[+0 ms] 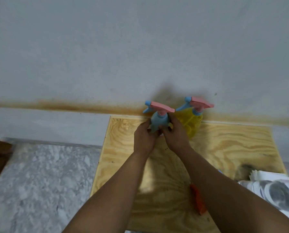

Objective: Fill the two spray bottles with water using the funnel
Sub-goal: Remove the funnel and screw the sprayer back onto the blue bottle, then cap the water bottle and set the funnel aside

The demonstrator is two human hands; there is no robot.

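The two spray bottles stand at the far edge of the pale, grain-patterned plywood board (224,145), close against the grey wall (140,47), which bears a rusty brown stain along its foot; the yellow translucent spray bottle with a pink-and-blue trigger head (191,121) stands upright just to the right, touching or nearly touching our right hand; an orange plastic piece (198,199), partly hidden under our right forearm, lies on the near part of the board, and we cannot tell whether it is the funnel; a crumpled white-and-grey printed sheet or bag (274,192) lies at the board's right corner; grey speckled flooring (39,182) spreads to the left. The blue spray bottle with a pink trigger top (159,121) sits upright between our hands; our left hand (144,137) curls its fingers round the bottle's lower left side; our right hand (175,135) wraps the right side, thumb at the shoulder; the trigger head stands clear above both hands.
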